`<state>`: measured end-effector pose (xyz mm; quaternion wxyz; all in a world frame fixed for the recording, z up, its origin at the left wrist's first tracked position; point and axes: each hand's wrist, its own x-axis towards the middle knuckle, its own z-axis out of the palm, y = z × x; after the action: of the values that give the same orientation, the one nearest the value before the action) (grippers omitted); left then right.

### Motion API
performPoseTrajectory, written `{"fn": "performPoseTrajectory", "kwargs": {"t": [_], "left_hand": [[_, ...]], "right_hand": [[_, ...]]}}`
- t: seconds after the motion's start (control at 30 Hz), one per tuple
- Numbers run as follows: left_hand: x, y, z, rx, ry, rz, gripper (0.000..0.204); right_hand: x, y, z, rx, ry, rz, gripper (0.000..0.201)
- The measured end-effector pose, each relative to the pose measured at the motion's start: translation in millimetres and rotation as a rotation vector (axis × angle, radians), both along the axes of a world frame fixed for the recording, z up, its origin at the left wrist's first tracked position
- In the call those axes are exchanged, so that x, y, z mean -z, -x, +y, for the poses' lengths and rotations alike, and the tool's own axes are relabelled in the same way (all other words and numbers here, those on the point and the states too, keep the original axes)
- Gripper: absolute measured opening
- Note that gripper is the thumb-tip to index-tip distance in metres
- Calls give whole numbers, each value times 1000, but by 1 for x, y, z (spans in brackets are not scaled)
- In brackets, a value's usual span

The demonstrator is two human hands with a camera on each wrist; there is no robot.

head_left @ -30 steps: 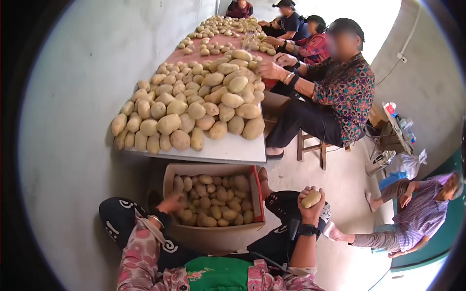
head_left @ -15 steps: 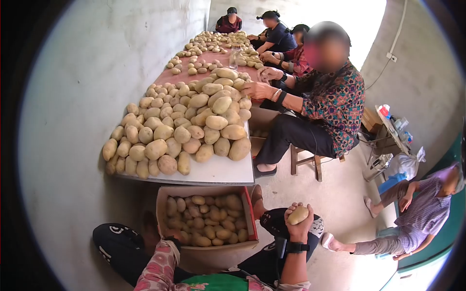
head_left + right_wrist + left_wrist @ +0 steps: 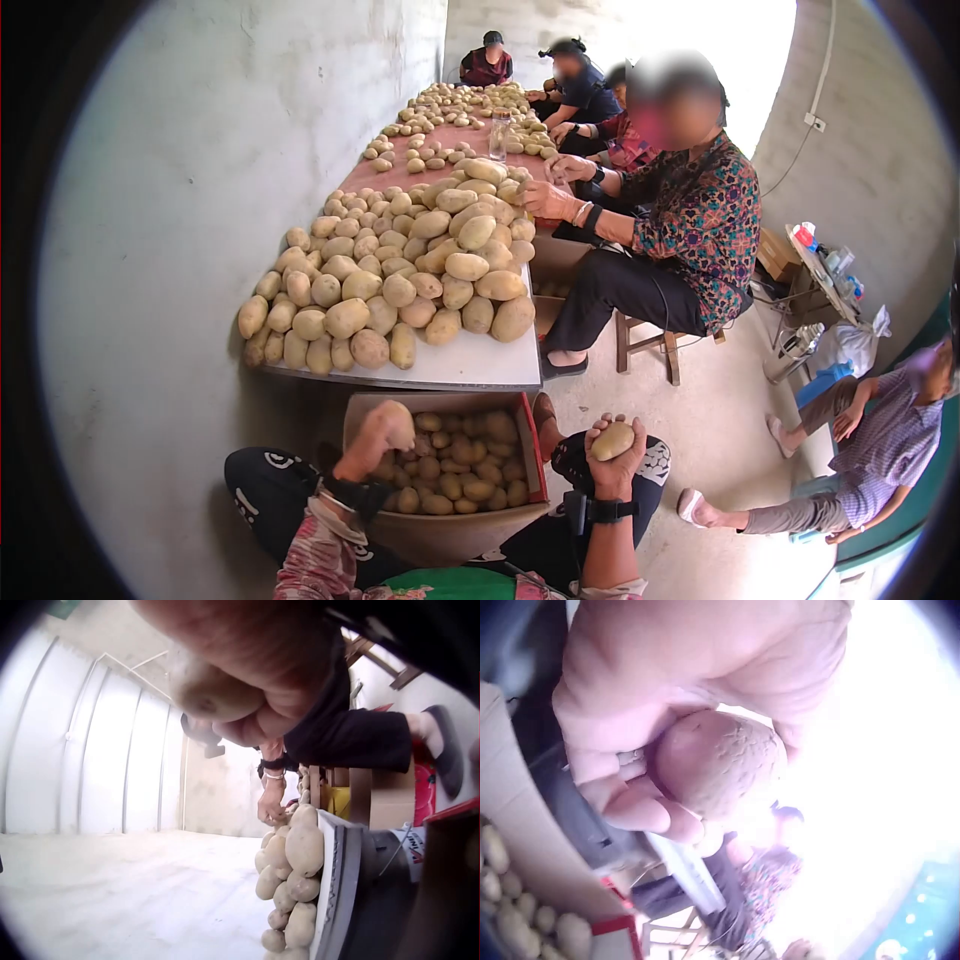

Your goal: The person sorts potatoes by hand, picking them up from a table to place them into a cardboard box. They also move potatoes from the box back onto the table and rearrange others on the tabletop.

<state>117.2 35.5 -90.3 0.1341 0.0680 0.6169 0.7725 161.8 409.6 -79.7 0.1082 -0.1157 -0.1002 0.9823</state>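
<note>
My left hand (image 3: 380, 437) is raised over the left side of a cardboard box (image 3: 455, 528). In the left wrist view its fingers curl round a potato (image 3: 724, 761) with rough, netted skin. My right hand (image 3: 618, 470) is above my right knee, palm up, and grips a smooth pale potato (image 3: 612, 441). In the right wrist view that potato (image 3: 214, 694) is partly hidden behind the hand. The box between my legs contains many potatoes (image 3: 470, 470) of a smaller size.
A table (image 3: 480, 365) stands just past the box, heaped with larger potatoes (image 3: 400, 290). Along its right side a person in a patterned shirt (image 3: 700, 220) handles potatoes, with others farther back. A glass jar (image 3: 499, 135) stands on the table. Another person (image 3: 890, 425) sits at the far right.
My left hand was low at the box's left side and has risen over it, now with a potato in its fingers. The right hand keeps its potato. The head view has shifted slightly.
</note>
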Motion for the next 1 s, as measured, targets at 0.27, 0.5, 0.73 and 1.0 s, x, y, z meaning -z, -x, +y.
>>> {"fn": "performPoseTrajectory", "kwargs": {"t": [0.27, 0.5, 0.73, 1.0], "left_hand": [[-89, 1, -100, -370, -480, -66, 37], [-57, 22, -137, -674, 177, 51, 27], [-56, 27, -114, -573, 877, 383, 29], [-51, 36, -94, -390, -164, 65, 30]], "right_hand": [[-26, 24, -34, -226, 1, 20, 17], [-67, 100, -20, -203, -205, 153, 17], [-52, 105, -16, -96, 29, 38, 22], [-56, 111, -46, -168, 35, 90, 28]]}}
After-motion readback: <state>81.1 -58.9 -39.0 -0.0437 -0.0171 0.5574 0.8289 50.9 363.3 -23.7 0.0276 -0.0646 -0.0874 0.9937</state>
